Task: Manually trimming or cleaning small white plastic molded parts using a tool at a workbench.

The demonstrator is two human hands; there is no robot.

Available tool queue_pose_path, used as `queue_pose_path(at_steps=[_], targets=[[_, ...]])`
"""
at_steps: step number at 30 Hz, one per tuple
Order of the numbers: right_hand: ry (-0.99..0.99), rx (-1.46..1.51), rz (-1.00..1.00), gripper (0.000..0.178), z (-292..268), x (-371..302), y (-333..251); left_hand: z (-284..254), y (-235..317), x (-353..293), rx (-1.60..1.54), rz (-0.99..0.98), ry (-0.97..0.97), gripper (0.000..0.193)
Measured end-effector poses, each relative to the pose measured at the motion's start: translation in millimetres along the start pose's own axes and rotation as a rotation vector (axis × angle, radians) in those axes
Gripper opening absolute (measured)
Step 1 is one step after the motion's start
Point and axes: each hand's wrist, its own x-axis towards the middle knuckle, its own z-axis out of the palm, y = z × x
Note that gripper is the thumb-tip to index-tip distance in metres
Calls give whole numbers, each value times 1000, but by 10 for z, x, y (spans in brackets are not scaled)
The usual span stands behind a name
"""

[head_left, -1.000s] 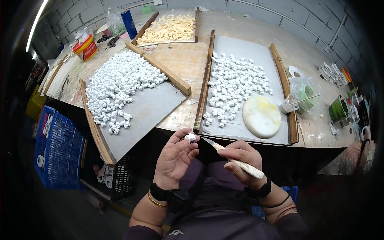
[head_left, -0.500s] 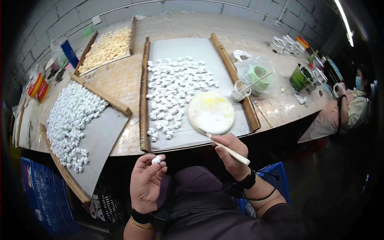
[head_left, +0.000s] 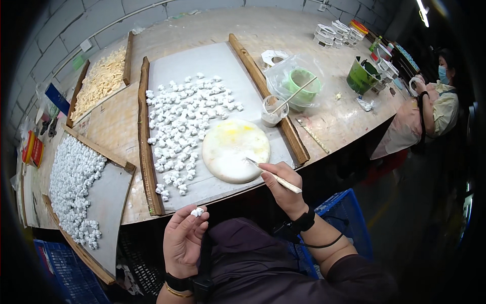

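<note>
My left hand point(head_left: 185, 238) pinches a small white knobbly figurine point(head_left: 198, 212) between thumb and fingertips, just off the table's near edge. In my right hand point(head_left: 286, 190) is a slim pale-handled tool point(head_left: 280, 181), held like a pen. Its narrow dark tip is at the surface of a round white slab point(head_left: 235, 137) with yellow stains; whether it is a brush or a blade I cannot tell. Many similar white figurines point(head_left: 187, 111) lie spread on the grey board point(head_left: 195, 58) left of and beyond the slab.
Wooden strips point(head_left: 144, 137) edge the board. A second board point(head_left: 109, 202) on the left carries piled white pieces; cream pieces point(head_left: 101, 81) lie behind. To the right stand a clear cup point(head_left: 273, 111) with a stick and a green tub point(head_left: 304, 83). Another person point(head_left: 433, 96) sits far right.
The view has turned, so the table appears shifted left and lower. The tool's tip has moved from the slab's near rim farther in over its surface. The left hand keeps its figurine.
</note>
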Motion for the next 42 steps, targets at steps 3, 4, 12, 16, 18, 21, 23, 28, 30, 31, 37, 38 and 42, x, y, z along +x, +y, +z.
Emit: queue_pose_path(at_steps=[3,4,12,16,18,21,23,28,30,31,37,38,42], targets=[[-19,19,18,18,0,4,34,11,-42,33,2,-3,13,25],[-35,27,27,18,-10,6,31,15,-54,47,3,-7,15,25],[-88,329,337,20,-49,-47,83,105,-111,127,36,-1,16,21],[-50,734,626,28,-75,-77,52,132,-140,185,66,3,19,22],[-28,880,684,30,-82,-98,64,163,-161,209,84,5,14,22],[-18,940,675,30,-99,-107,57,208,-188,246,83,-5,-1,22],[-17,779,601,27,-102,-93,69,212,-206,266,85,-10,-9,22],[-51,303,266,20,-75,-23,144,214,-246,296,91,-26,-3,23],[-57,216,157,18,-67,-8,134,214,-258,306,98,-29,4,23],[-62,195,143,18,-75,-8,116,217,-262,308,101,-30,7,23],[-88,492,446,27,-135,-57,67,250,-272,321,115,-38,11,22],[-61,595,506,28,-138,-61,71,275,-269,325,120,-39,9,22],[4,937,705,35,-163,-67,66,319,-279,364,130,-28,-15,22]])
